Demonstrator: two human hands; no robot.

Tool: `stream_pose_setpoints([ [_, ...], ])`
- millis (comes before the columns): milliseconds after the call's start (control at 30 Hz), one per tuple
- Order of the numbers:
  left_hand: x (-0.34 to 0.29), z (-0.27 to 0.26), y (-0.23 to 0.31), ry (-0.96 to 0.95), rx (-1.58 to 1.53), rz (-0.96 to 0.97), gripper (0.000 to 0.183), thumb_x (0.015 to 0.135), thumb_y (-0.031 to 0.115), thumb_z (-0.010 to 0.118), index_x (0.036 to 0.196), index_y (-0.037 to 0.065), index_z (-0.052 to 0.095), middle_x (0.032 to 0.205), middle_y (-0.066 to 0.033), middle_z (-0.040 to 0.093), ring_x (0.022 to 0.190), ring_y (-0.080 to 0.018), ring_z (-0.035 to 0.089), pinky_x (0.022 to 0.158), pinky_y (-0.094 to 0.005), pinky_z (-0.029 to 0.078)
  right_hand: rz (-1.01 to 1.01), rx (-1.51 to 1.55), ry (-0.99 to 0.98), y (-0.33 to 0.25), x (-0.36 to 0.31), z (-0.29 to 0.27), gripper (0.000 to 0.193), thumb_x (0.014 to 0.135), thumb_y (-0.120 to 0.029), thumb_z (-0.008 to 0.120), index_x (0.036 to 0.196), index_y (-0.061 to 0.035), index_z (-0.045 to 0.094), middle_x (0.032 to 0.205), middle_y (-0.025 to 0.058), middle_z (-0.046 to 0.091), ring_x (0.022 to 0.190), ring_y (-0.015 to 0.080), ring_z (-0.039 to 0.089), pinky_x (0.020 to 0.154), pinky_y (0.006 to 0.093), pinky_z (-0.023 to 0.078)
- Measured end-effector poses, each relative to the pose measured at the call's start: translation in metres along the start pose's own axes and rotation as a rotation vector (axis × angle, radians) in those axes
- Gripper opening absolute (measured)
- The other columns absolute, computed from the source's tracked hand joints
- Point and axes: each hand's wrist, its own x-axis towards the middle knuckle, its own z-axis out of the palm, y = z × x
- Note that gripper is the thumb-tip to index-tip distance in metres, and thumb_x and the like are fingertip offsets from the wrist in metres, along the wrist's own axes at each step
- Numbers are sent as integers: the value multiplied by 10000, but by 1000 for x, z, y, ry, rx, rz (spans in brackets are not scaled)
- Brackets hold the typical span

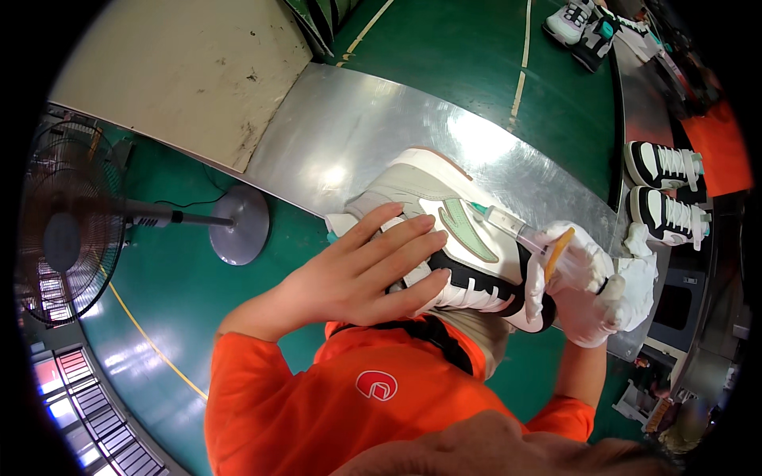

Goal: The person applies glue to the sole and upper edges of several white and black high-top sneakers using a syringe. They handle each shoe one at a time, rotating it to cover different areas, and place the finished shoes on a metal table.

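Beside the toe of the sneaker [476,274], the right grip [567,278], gloved in white, has its fingers curled around a clear syringe [508,222]. The syringe's green tip [478,207] points at the sneaker's pale-green side panel [470,236], on or just off the surface; I cannot tell which. From this grip the sneaker lies to the left, its long axis running from the toe near the glove to the heel, well apart from it. Nearer is the bare left grip [381,262], touching the sneaker's upper with fingers spread; its thumb is hidden, so whether it clasps is unclear. Past the sneaker's sole stretches a metal worktop [341,111]; black-and-white shoes [652,210] stand to the sneaker's right, a fan [62,238] to its left.
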Motion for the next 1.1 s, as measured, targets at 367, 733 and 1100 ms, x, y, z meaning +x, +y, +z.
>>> stream_pose_setpoints([
  [367, 3, 1, 3, -1, 33, 1, 231, 819, 211, 641, 1040, 157, 598, 1198, -119, 595, 1118, -276, 577, 957, -461, 461, 76, -63, -80, -14, 5, 8, 777, 601, -324, 704, 1141, 191, 487, 1016, 249, 582, 695, 224, 609, 539, 280, 542],
  [733, 2, 7, 4, 7, 48, -12, 228, 764, 162, 664, 992, 163, 644, 1203, -112, 593, 1117, -270, 571, 943, -459, 469, 69, -78, -49, -33, -15, -6, 870, 595, -366, 748, 1274, 95, 457, 1196, 323, 486, 774, 282, 595, 478, 328, 540],
  [1100, 3, 7, 4, -1, 48, -29, 278, 716, 127, 680, 991, 162, 660, 1199, -107, 591, 1132, -266, 558, 965, -459, 443, 112, -155, 5, -40, -39, -21, 974, 557, -480, 790, 1265, 89, 438, 1223, 316, 465, 809, 268, 595, 495, 318, 549],
])
